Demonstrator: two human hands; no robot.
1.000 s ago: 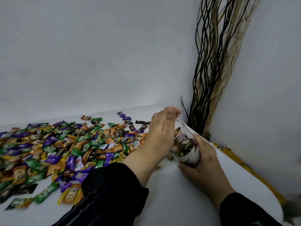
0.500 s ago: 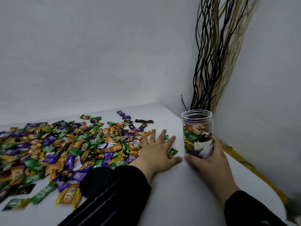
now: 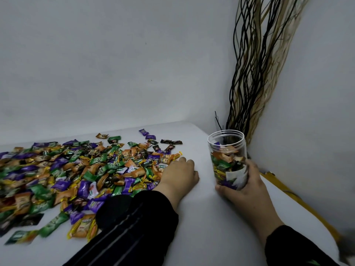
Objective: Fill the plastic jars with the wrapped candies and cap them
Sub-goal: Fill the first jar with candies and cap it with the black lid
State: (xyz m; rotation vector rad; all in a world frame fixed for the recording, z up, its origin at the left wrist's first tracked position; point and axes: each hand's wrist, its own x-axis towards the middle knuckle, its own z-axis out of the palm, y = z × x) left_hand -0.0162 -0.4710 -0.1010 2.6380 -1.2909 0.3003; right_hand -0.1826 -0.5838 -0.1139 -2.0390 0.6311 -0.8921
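— Between the two hands, what was found?

— Only a bare strip of the white table (image 3: 201,217). The plastic jar (image 3: 227,158) was stood upright just to the right of that strip, its long axis vertical and its open mouth facing up, with no cap seen anywhere in view.

— How was the jar held?

— It was gripped low down by the right hand (image 3: 247,187), thumb on the near side and fingers wrapped round the far side. It was judged a little over half filled.

— And the other hand?

— The left hand (image 3: 178,177) was laid knuckles up at the right edge of the wrapped candies (image 3: 86,169), fingers curled under. Whether sweets had been gathered beneath them could not be told, since the fingertips were hidden.

— Where was the heap placed, relative to the hands?

— It was spread leftward and away from the left hand, and well apart from the right. The left hand was therefore plainly the nearer to the supply.

— So what was the coming move judged to turn on?

— A short carry rightward and upward was judged necessary, from the heap's edge to the mouth, which was raised well above the left hand's knuckles.
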